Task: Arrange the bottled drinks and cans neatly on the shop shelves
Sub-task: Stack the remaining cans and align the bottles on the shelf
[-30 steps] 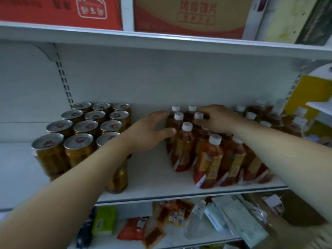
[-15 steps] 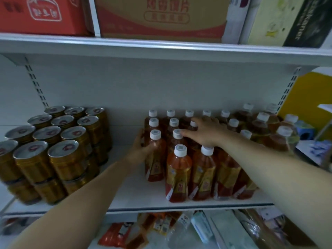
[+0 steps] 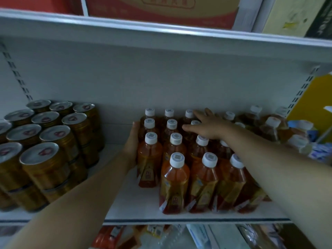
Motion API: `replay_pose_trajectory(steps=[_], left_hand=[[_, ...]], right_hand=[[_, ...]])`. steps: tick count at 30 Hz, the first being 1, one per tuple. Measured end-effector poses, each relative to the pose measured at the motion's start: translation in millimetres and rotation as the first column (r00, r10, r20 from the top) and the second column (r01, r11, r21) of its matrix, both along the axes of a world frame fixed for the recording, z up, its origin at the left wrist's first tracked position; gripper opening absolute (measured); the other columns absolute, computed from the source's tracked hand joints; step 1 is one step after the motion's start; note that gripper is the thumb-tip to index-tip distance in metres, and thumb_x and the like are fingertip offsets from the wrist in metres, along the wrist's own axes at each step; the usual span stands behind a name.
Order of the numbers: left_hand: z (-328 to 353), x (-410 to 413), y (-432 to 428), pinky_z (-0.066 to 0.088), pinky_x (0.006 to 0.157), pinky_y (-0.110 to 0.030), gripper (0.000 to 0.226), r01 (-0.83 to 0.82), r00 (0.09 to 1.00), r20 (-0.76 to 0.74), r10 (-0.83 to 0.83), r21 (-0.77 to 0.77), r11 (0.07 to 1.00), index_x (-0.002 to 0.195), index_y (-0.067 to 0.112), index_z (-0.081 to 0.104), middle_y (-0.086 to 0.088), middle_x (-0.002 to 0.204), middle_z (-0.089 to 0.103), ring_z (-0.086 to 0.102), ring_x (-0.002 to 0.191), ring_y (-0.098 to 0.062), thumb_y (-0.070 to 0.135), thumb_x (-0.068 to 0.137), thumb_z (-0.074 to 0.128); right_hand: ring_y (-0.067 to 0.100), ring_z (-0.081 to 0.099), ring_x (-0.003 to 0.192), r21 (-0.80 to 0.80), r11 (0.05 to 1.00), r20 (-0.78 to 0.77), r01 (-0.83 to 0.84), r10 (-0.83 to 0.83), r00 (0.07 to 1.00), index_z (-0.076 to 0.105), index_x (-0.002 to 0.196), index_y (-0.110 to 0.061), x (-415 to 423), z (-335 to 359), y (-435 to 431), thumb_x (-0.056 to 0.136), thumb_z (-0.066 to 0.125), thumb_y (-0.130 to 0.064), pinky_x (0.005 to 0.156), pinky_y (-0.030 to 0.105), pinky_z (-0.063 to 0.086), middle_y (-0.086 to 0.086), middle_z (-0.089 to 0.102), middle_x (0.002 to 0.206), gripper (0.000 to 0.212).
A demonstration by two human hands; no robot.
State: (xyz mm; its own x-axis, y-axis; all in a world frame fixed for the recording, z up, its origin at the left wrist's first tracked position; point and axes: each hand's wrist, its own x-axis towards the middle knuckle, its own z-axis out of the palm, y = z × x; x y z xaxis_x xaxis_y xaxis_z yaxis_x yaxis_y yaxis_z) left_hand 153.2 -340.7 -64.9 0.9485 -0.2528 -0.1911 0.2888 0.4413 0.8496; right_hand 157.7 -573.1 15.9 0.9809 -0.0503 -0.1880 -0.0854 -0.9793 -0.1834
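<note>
Spread wide, my right hand point(image 3: 206, 127) lies over the white caps near the back of the tea bottles point(image 3: 174, 178), which stand in rows on the white shelf point(image 3: 136, 205), to the right of the gold cans point(image 3: 46, 164). My left hand point(image 3: 132, 141) presses flat, fingers straight and together, against the block's left side; its palm is hidden against the bottles. My right forearm covers some right-hand bottles. Further right, looser bottles point(image 3: 269, 126) blur together. Cartons point(image 3: 161, 15) above are cut off by the frame, and the packets point(image 3: 111, 236) below are too smeared to read.
</note>
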Motion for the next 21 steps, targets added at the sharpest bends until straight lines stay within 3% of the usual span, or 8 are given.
replay_pose_trajectory(steps=[7, 10, 12, 14, 16, 17, 19, 21], left_hand=[[-4, 1, -7, 0.045, 0.09, -0.043, 0.069, 0.007, 1.0, -0.008, -0.008, -0.05, 0.999, 0.111, 0.018, 0.065, -0.01, 0.114, 0.069, 0.063, 0.106, -0.026, 0.066, 0.09, 0.02], [1, -1, -4, 0.046, 0.088, -0.038, 0.061, -0.009, 1.0, 0.025, 0.005, 0.129, 0.992, 0.11, 0.022, 0.064, -0.005, 0.111, 0.07, 0.063, 0.104, -0.021, 0.062, 0.093, 0.021], [6, 1, 3, 0.045, 0.094, -0.037, 0.057, -0.077, 0.996, 0.071, 0.058, 0.296, 0.952, 0.111, 0.024, 0.063, -0.004, 0.115, 0.067, 0.062, 0.105, -0.018, 0.061, 0.094, 0.023], [7, -4, 13, 0.035, 0.108, -0.043, 0.072, -0.15, 0.988, 0.096, 0.123, 0.379, 0.913, 0.13, 0.026, 0.054, -0.001, 0.134, 0.056, 0.053, 0.121, -0.018, 0.075, 0.085, 0.027], [-3, -17, 18, 0.021, 0.114, -0.051, 0.087, -0.202, 0.979, 0.123, 0.165, 0.416, 0.886, 0.144, 0.037, 0.033, 0.009, 0.151, 0.036, 0.036, 0.136, -0.016, 0.084, 0.071, 0.029], [-10, -26, 17, 0.021, 0.114, -0.051, 0.083, -0.198, 0.978, 0.142, 0.152, 0.408, 0.891, 0.144, 0.04, 0.032, 0.012, 0.15, 0.036, 0.035, 0.137, -0.015, 0.083, 0.073, 0.025], [-23, -40, 8, 0.04, 0.103, -0.041, 0.067, -0.12, 0.988, 0.132, 0.076, 0.366, 0.923, 0.131, 0.035, 0.049, 0.01, 0.129, 0.06, 0.055, 0.12, -0.012, 0.074, 0.087, 0.017], [-24, -49, -4, 0.055, 0.074, -0.024, 0.06, -0.079, 0.995, 0.082, 0.056, 0.32, 0.944, 0.116, 0.028, 0.06, 0.009, 0.101, 0.072, 0.069, 0.092, -0.007, 0.062, 0.094, 0.015]], right_hand=[[0.035, -0.003, 0.147, 0.0, 1.0, 0.023, -0.011, 0.011, 1.0, 0.001, 0.15, -0.044, 2, -1, 1, 0.074, 0.041, -0.084, 0.114, 0.058, 0.008, 0.002, -0.01, 0.162, 0.095], [0.036, 0.002, 0.147, -0.018, 1.0, 0.032, -0.014, 0.014, 0.999, 0.006, 0.15, -0.045, 2, -4, 0, 0.076, 0.036, -0.084, 0.113, 0.057, 0.012, 0.003, -0.003, 0.162, 0.089], [0.036, 0.015, 0.145, -0.007, 0.999, 0.099, -0.032, 0.033, 0.995, 0.018, 0.148, -0.046, 0, -4, -1, 0.074, 0.027, -0.086, 0.112, 0.055, 0.02, 0.005, 0.015, 0.161, 0.084], [0.034, 0.027, 0.14, 0.025, 0.996, 0.154, -0.088, 0.083, 0.985, 0.03, 0.143, -0.046, -5, 0, -4, 0.068, 0.019, -0.088, 0.109, 0.053, 0.028, 0.002, 0.032, 0.154, 0.087], [0.03, 0.028, 0.14, 0.05, 0.985, 0.111, -0.166, 0.16, 0.981, 0.031, 0.144, -0.044, -16, 2, -9, 0.062, 0.021, -0.092, 0.109, 0.053, 0.028, -0.004, 0.032, 0.154, 0.096], [0.029, 0.024, 0.143, 0.039, 0.978, 0.077, -0.205, 0.202, 0.976, 0.024, 0.147, -0.045, -22, 0, -11, 0.059, 0.024, -0.095, 0.11, 0.054, 0.026, -0.008, 0.027, 0.156, 0.101], [0.029, 0.011, 0.147, -0.037, 0.966, 0.044, -0.258, 0.259, 0.965, 0.007, 0.15, -0.045, -29, -7, -12, 0.061, 0.029, -0.095, 0.112, 0.057, 0.019, -0.015, 0.019, 0.158, 0.104], [0.03, 0.009, 0.147, -0.108, 0.956, 0.082, -0.274, 0.283, 0.956, 0.002, 0.15, -0.043, -31, -14, -9, 0.066, 0.031, -0.091, 0.111, 0.058, 0.02, -0.016, 0.023, 0.157, 0.101]])
